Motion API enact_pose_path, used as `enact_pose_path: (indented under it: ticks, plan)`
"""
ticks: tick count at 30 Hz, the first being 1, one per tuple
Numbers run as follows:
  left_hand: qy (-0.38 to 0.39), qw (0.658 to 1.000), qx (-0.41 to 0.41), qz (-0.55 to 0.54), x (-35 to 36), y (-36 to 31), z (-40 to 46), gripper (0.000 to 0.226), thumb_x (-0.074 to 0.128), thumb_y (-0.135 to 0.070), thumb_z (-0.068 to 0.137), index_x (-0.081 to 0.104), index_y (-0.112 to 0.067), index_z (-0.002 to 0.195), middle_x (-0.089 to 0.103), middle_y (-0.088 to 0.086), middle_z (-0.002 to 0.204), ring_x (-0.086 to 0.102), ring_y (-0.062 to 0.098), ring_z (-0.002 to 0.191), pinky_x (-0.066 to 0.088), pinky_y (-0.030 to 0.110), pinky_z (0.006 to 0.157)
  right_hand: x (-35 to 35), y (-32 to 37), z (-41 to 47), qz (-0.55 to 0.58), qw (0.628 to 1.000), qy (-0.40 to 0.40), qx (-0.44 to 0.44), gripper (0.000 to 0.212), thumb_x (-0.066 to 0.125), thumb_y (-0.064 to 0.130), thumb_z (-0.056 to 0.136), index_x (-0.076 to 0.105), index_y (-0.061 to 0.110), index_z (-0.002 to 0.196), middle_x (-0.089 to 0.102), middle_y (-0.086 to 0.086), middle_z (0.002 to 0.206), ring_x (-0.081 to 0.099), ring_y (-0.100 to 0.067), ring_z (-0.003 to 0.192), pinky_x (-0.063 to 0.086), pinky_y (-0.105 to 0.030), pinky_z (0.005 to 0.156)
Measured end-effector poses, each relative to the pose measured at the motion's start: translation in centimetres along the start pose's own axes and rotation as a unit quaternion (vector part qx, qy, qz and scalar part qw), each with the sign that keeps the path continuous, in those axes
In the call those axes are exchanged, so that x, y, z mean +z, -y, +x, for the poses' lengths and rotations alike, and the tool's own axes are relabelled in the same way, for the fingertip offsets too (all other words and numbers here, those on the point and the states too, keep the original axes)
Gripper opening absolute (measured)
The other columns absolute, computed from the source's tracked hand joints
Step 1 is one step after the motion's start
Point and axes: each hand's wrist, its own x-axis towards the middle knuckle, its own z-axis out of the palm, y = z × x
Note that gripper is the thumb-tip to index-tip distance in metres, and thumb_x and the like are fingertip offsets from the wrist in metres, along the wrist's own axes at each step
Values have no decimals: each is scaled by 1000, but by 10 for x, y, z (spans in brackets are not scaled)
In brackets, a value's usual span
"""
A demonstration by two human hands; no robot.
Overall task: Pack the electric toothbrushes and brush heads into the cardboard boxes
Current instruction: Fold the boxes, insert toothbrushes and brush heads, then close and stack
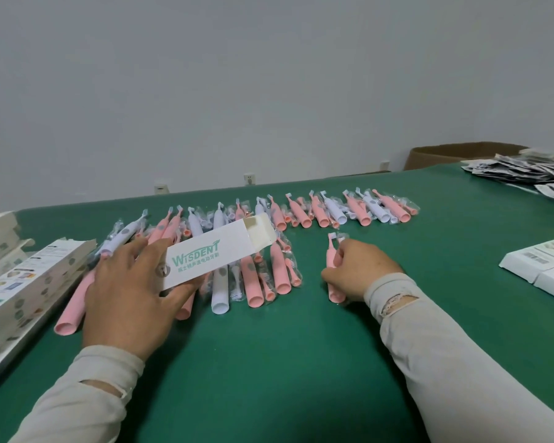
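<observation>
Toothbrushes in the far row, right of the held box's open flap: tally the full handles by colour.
Pink toothbrushes: 5
White toothbrushes: 2
Total: 7

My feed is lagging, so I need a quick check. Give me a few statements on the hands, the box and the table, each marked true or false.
1. The left hand holds a white box with its end flap open. True.
2. The right hand is empty. False: its grip is on a pink toothbrush.
3. All toothbrushes on the green table are pink. False: some are white.
4. A brown carton stands behind the table's far right edge. True.
</observation>
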Motion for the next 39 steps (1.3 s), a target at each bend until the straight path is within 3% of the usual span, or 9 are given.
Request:
enact_pose_path:
  ticks: [4, 7, 11, 15, 17, 19, 21, 24, 39]
  plan:
    - [2, 1000, 6, -5, -2, -5, 0, 68, 67, -59, 79, 52, -30, 138, 50, 6, 144, 41, 34, 132, 38, 53, 105, 1, 0, 5, -60, 995, -71, 21, 31, 53, 53, 87, 58, 22, 91, 63, 5, 72, 57, -14, 64, 38, -25, 53]
    - [-7, 1000, 4, -15, -1, -7, -3, 67, 73, -52, 78, 54, -28, 137, 49, 7, 145, 41, 34, 132, 37, 52, 106, 1, 3, 9, -80, 992, -74, 59, 46, 55, 67, 81, 59, 22, 81, 63, 6, 66, 58, -14, 59, 37, -22, 51]
    - [-8, 1000, 9, -9, -2, -11, -5, 71, 72, -55, 77, 52, -28, 139, 46, 7, 148, 39, 33, 134, 34, 50, 108, 2, 8, 10, -77, 993, -44, 75, 35, 60, 55, 79, 62, 20, 78, 65, 8, 55, 62, -14, 59, 41, -22, 53]
    - [-12, 1000, 12, -3, -2, -12, -7, 69, 75, -54, 76, 54, -27, 137, 47, 8, 147, 41, 34, 131, 36, 50, 105, -6, 10, 5, 35, 986, -156, 35, 41, 58, 56, 79, 57, 17, 68, 61, 4, 61, 57, -15, 56, 36, -23, 50]
    - [-16, 1000, 15, -5, -2, -11, -6, 68, 77, -51, 75, 55, -27, 135, 48, 7, 145, 42, 34, 129, 37, 50, 103, -9, 11, -3, 294, 932, -208, -40, 44, 63, 51, 80, 50, 12, 64, 57, 5, 59, 54, -12, 54, 39, -25, 52]
    - [-15, 1000, 16, -6, -1, -12, -6, 69, 78, -51, 75, 55, -27, 136, 48, 6, 145, 41, 32, 129, 36, 48, 104, -13, 18, -15, 536, 820, -172, -104, 40, 70, 44, 84, 57, 9, 70, 56, 3, 57, 50, -10, 48, 42, -24, 49]
    - [-14, 1000, 15, -9, 0, -11, -6, 70, 77, -53, 76, 53, -29, 138, 47, 5, 147, 40, 31, 131, 32, 46, 108, -9, 27, -24, 641, 747, -110, -141, 28, 69, 31, 91, 63, 6, 80, 66, -2, 61, 57, -10, 47, 43, -21, 41]
    - [-15, 1000, 13, -7, 0, -10, -7, 71, 76, -54, 77, 52, -29, 139, 46, 4, 148, 39, 31, 132, 31, 46, 109, -4, 36, -30, 685, 707, -77, -158, 5, 65, 6, 93, 64, 6, 97, 77, -9, 82, 73, -16, 67, 52, -20, 47]
    - [-8, 1000, 14, -22, 1, -7, -4, 71, 77, -50, 76, 52, -28, 139, 48, 5, 146, 41, 31, 132, 31, 48, 109, -4, 33, -31, 657, 731, 15, -182, 21, 56, -14, 86, 66, 4, 91, 77, -7, 86, 64, -13, 69, 45, -21, 48]
